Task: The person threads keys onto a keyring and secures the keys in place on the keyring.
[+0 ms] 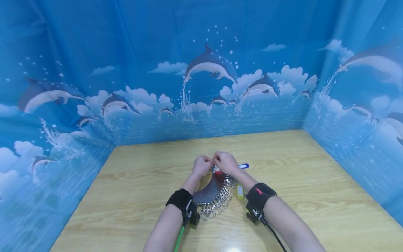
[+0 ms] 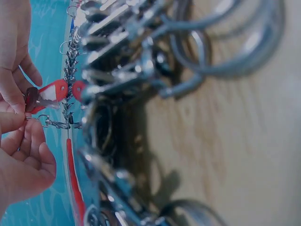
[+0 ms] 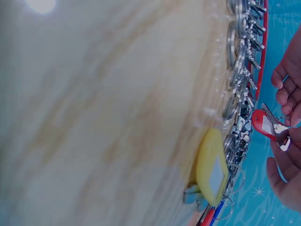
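Observation:
A curved, dark reddish strip (image 1: pixel 211 190) lies on the table, its outer edge lined with metal swivel clasps (image 1: pixel 217 202) carrying split rings. At its far end, my left hand (image 1: pixel 201 166) pinches a small metal ring (image 2: pixel 43 118) joined to a clasp, fingers partly curled. Just to the right, my right hand (image 1: pixel 227 163) pinches a key (image 3: pixel 283 139) by its head, and a red key tag (image 3: pixel 261 123) with a white label hangs beside the key. Both sets of fingertips are close together. Whether the key is on the ring, I cannot tell.
A yellow key tag (image 1: pixel 240 191) lies on the table right of the strip, with a greenish key (image 3: pixel 192 194) by it. Past my right hand is a blue key tag (image 1: pixel 244 166). Dolphin-print curtains (image 1: pixel 207 66) surround the wooden table (image 1: pixel 141 182).

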The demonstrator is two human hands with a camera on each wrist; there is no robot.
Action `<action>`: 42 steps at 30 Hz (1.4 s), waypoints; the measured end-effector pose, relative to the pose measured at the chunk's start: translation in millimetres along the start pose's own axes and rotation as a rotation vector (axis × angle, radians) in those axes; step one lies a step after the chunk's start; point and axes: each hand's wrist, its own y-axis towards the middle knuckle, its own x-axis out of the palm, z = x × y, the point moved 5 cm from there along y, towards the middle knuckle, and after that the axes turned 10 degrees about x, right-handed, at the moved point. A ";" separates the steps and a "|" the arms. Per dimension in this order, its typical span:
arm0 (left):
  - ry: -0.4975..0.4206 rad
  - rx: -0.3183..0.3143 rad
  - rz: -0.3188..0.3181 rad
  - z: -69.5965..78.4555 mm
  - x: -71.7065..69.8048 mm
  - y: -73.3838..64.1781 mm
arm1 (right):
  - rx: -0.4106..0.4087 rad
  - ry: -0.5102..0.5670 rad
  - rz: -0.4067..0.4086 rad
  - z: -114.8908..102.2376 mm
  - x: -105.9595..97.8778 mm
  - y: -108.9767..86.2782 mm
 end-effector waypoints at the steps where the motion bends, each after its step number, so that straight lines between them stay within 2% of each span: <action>1: 0.002 -0.011 0.005 -0.2 0.0 0.1 | -0.011 0.000 0.000 -0.1 0.8 -0.2; 6: -0.004 -0.055 0.005 -2.4 0.6 -0.7 | -0.060 -0.017 0.014 1.3 4.6 -0.9; 12: -0.058 -0.095 0.012 -4.5 1.4 -2.3 | -0.110 -0.025 0.028 1.7 6.0 -2.4; 15: -0.068 -0.100 0.020 -5.4 1.4 -1.8 | -0.089 -0.002 0.014 2.7 5.6 -2.0; 18: -0.062 -0.088 0.022 -5.9 1.5 -0.6 | -0.033 0.052 0.005 5.2 4.5 -0.7; 22: -0.081 -0.079 -0.009 -5.9 2.9 0.2 | 0.050 0.112 0.013 9.8 2.9 1.2; 25: -0.096 -0.084 -0.032 -4.8 3.5 0.0 | 0.085 0.119 0.015 11.9 2.6 1.6; 32: -0.015 -0.052 0.004 -1.0 1.6 1.3 | 0.043 0.087 0.006 5.3 2.1 -0.9; 42: -0.044 -0.125 0.020 1.8 1.2 -0.5 | 0.044 0.098 -0.026 5.8 2.9 -0.6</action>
